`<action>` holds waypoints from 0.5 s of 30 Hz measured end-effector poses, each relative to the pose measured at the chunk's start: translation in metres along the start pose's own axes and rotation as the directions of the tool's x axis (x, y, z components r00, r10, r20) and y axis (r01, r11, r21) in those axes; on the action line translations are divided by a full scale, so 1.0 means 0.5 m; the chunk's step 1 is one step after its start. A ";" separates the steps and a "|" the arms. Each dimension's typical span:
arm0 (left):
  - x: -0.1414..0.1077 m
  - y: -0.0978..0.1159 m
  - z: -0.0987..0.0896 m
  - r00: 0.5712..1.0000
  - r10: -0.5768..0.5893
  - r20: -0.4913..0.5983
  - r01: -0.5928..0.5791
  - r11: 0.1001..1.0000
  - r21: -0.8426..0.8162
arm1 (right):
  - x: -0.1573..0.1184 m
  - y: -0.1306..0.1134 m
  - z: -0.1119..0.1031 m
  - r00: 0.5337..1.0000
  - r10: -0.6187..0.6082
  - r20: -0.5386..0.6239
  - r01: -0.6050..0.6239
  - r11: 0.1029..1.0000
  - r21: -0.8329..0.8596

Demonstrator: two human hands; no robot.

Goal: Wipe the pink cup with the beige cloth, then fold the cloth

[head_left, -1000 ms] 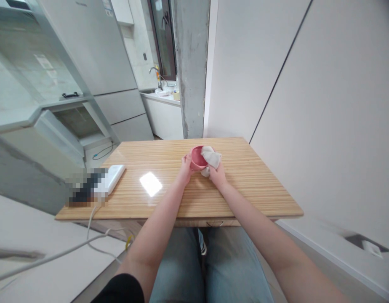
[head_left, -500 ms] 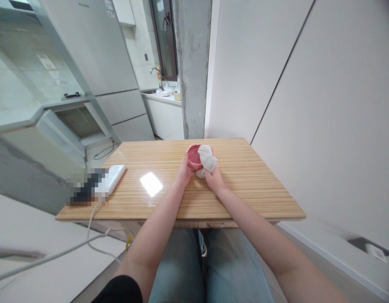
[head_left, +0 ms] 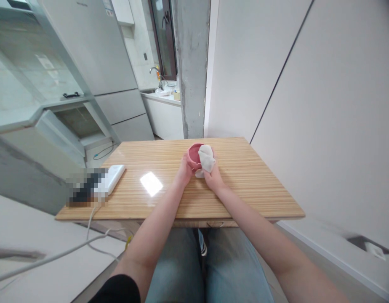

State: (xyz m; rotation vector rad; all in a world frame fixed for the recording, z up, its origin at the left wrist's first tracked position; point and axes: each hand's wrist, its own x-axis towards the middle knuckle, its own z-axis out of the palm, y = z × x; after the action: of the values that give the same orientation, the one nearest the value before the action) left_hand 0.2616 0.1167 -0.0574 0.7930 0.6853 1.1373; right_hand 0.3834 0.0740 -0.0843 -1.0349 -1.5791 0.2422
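Note:
A pink bowl is held over the far middle of the wooden table, tilted so that its inside faces me. My left hand grips its left side, with the fingers partly hidden behind it. A white cloth hangs over the bowl's right rim, and part of it shows below the bowl. My right hand is closed on this cloth and presses it against the bowl's right side. Most of the right fingers are hidden by the cloth and bowl.
On the table's left stands a white box-like device beside a blurred dark patch. A white cable runs from there over the front edge. A grey pillar and a white wall panel rise behind and to the right.
The cloth has shifted slightly and its folds have changed at the bowl's right rim. The bowl has tipped a little; both hands keep their hold.

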 end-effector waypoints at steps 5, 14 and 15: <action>-0.005 -0.008 0.002 0.973 -0.062 0.223 0.078 0.995 -0.063 | 0.009 0.020 -0.032 0.996 -0.021 -0.084 0.022 1.000 0.007; -0.002 0.005 0.004 0.986 0.152 0.074 -0.143 0.983 -0.113 | 0.006 -0.013 -0.014 0.986 -0.090 0.143 0.103 0.991 -0.084; -0.004 0.006 0.002 0.989 0.106 0.107 -0.094 0.990 -0.107 | 0.006 -0.011 -0.016 0.990 -0.088 0.109 0.096 0.992 -0.079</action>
State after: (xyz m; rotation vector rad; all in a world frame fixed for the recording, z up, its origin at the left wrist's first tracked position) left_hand 0.2604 0.1154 -0.0539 0.8059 0.4943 1.1990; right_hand 0.3881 0.0697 -0.0761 -1.0251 -1.7406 0.1703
